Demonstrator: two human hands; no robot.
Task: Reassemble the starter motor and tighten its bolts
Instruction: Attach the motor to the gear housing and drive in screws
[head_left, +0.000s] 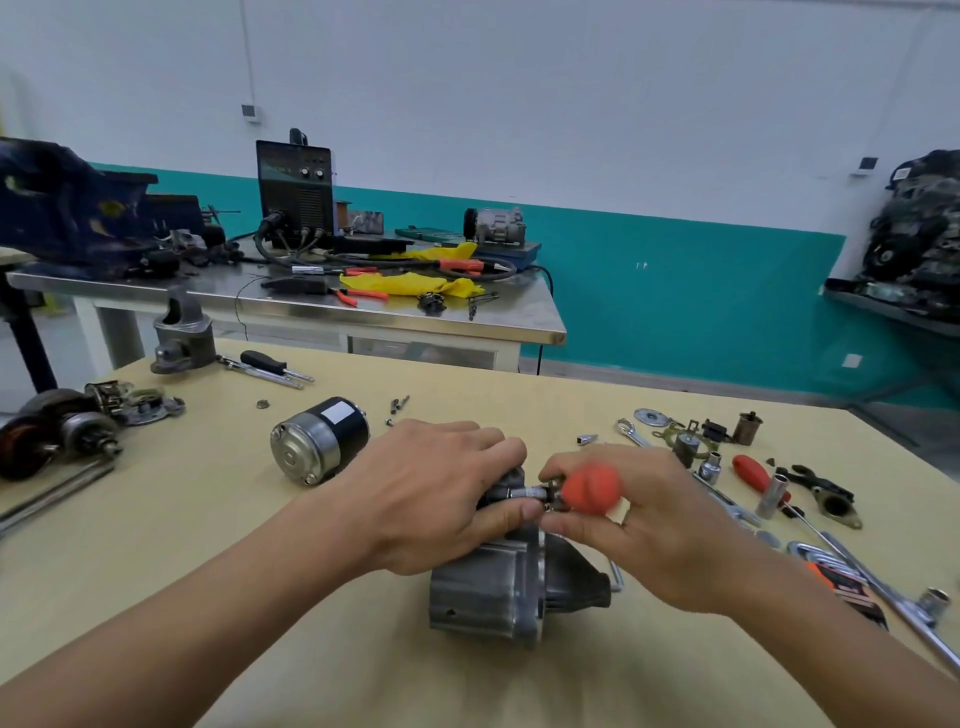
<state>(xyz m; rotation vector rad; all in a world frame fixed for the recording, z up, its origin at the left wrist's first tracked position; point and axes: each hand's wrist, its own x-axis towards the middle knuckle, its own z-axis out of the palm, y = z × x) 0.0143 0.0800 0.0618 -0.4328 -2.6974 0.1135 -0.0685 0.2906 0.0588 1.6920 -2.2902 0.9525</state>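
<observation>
As it lies on the pale wooden table (363, 649), grey cast-metal starter motor (498, 592): probably heavy, rigid, best steadied by its body; left hand (436, 493) grips its top, right hand (660, 519) pinches orange-red ball-handled driver (589, 488) just above it

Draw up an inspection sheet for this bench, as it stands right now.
Surface: yellow table, loose parts on both sides.
Job's things: starter motor lying under the hands; red-handled driver set against its top; black motor can apart, left.
Clutter: sockets and red screwdriver right; armature parts left.
Hands: left hand grips the starter motor; right hand grips the red-handled driver.
Cables: black leads run from the welder.
Surroundings: steel bench, blue vise, teal wall.
</observation>
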